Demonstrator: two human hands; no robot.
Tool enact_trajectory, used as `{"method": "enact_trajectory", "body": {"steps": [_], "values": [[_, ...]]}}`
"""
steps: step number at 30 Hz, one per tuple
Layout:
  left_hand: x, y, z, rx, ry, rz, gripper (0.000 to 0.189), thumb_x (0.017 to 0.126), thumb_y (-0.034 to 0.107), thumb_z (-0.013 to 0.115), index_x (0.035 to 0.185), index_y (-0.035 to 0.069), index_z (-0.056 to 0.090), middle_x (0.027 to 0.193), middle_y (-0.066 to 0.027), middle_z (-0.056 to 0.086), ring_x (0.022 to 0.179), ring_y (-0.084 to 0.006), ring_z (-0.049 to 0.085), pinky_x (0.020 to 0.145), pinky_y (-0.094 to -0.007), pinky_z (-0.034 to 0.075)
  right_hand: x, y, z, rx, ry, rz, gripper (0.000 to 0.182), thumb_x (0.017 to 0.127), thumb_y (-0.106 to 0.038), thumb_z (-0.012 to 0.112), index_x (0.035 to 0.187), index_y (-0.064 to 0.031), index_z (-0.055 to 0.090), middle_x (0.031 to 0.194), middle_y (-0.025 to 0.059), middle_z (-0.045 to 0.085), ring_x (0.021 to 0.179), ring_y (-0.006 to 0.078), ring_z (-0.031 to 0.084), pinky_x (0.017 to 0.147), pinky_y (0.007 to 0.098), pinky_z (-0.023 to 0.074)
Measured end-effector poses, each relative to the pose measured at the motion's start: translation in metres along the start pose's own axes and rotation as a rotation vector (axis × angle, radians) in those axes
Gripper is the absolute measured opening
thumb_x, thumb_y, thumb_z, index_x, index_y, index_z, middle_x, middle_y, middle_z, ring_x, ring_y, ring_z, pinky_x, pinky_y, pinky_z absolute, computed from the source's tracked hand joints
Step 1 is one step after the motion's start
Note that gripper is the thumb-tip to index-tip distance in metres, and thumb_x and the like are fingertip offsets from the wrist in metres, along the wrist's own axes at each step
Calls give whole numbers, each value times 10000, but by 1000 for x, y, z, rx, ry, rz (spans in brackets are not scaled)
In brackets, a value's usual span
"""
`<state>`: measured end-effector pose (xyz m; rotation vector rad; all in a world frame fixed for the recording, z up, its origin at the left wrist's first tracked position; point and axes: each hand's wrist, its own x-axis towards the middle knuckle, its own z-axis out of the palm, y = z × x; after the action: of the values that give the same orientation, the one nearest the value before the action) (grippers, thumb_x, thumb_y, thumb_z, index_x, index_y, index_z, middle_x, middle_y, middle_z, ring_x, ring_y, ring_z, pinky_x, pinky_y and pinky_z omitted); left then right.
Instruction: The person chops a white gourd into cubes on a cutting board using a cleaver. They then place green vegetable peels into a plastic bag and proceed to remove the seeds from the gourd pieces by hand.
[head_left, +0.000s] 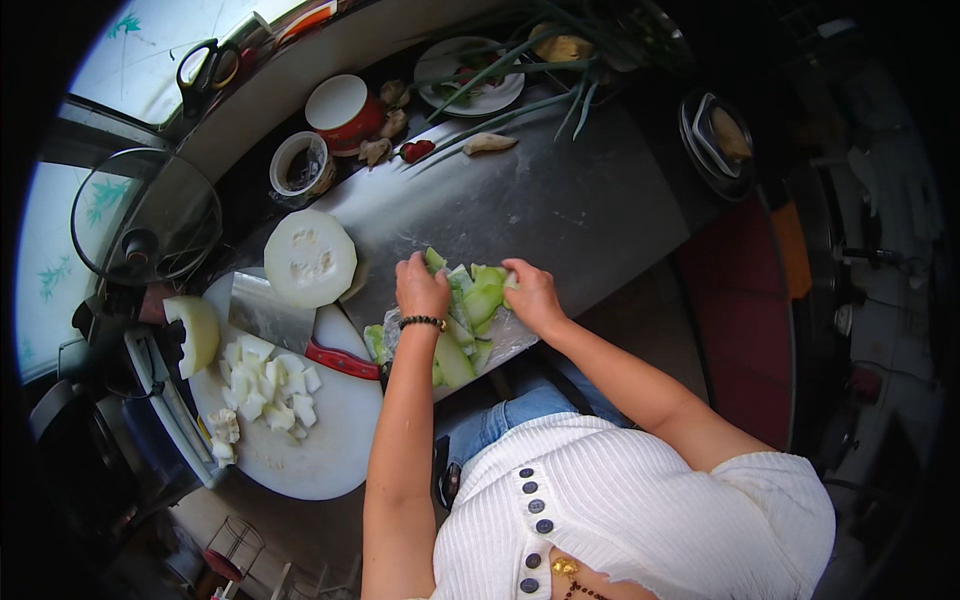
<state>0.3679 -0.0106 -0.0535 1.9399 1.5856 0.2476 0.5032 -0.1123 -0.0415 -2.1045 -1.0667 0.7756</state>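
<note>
Green peelings (482, 300) lie heaped over clear plastic film (512, 336) at the counter's near edge. My left hand (421, 289), with a bead bracelet at its wrist, is on the left side of the heap; its fingertips are partly hidden. At the right side, my right hand (529, 294) has its fingers closed on the edge of the peelings or film; which one I cannot tell. Left of my hands, a cleaver (272, 311) with a red handle rests on a round white cutting board (330, 442), beside chopped pale gourd pieces (262, 382).
A peeled gourd round (310, 259) and a cut gourd piece (193, 336) flank the cleaver. Along the back stand a red-and-white tub (337, 112), a plate (469, 101), ginger (490, 143), a red pepper (417, 151) and spring onions (517, 67). A glass lid (146, 214) leans at the window.
</note>
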Motion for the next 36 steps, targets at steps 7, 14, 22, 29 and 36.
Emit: {"method": "enact_trajectory", "body": {"steps": [7, 14, 22, 29, 36], "values": [[18, 8, 20, -57, -65, 76, 361, 624, 133, 642, 969, 44, 578, 877, -137, 565, 818, -272, 557, 740, -346, 446, 40, -23, 29, 7, 43, -28, 377, 630, -15, 540, 1006, -17, 553, 895, 180, 588, 847, 309, 568, 744, 344, 448], [42, -9, 28, -395, -176, 95, 346, 596, -38, 611, 937, 17, 586, 868, -95, 604, 800, -198, 582, 734, -285, 460, 63, -20, 44, 323, -154, 21, 380, 644, 35, 551, 1022, -2, 543, 893, 123, 607, 816, 179, 588, 705, 279, 457], [1, 14, -34, -793, -106, 131, 259, 628, -93, 590, 873, -12, 576, 854, -67, 595, 775, -131, 570, 711, -236, 461, 18, -67, -5, 434, -177, -182, 355, 672, 56, 518, 1019, -14, 541, 958, 150, 576, 866, 241, 578, 711, 301, 456], [-77, 2, -60, -451, 260, 583, 195, 631, -131, 548, 768, 8, 554, 894, -131, 553, 798, -248, 552, 718, -291, 442, -30, -60, 5, 99, -76, -702, 381, 719, 62, 439, 1093, 3, 487, 1059, 186, 515, 970, 308, 522, 796, 335, 445], [-112, -23, -41, -263, 123, 709, 226, 601, -62, 571, 809, 27, 563, 988, -141, 525, 887, -291, 529, 727, -344, 455, -36, -39, 4, 126, -286, -715, 463, 648, 110, 405, 1095, 13, 481, 1098, 209, 491, 1071, 327, 453, 891, 367, 395]]}}
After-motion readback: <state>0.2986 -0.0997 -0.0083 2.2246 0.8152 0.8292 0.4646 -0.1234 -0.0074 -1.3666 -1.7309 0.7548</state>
